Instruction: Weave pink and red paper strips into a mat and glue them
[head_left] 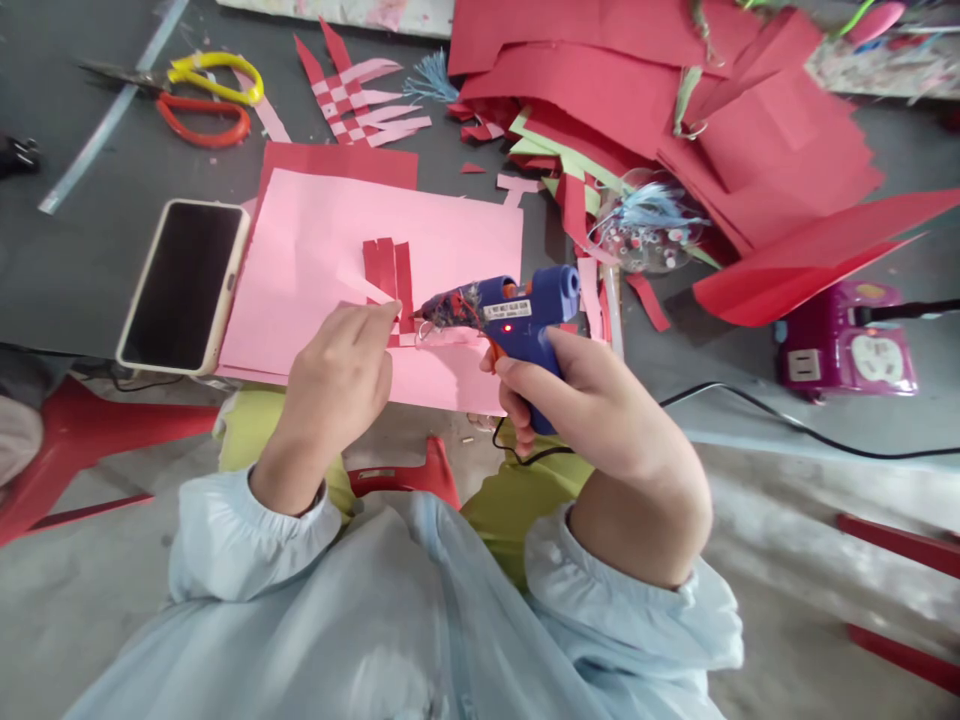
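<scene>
My right hand [581, 390] is wrapped round the handle of a blue hot glue gun [536, 315], a finger at its orange trigger. A red light glows on its side, and its nozzle points left at the paper strips. My left hand [341, 365] is closed in a pinch at the edge of red and pink woven paper strips [382, 268], close to the nozzle. Part of the strips is hidden behind my fingers. Under them lies a sheet of pink paper [300, 240], with a red sheet [341, 160] beneath it.
A phone [184, 285] lies at the left, scissors [180, 90] and a glue stick [112, 110] beyond it. Another woven paper piece [352, 100] is at the back. Red paper [585, 90] piles up right of it, near a dish of beads [652, 235]. A purple power socket [844, 345] stands right.
</scene>
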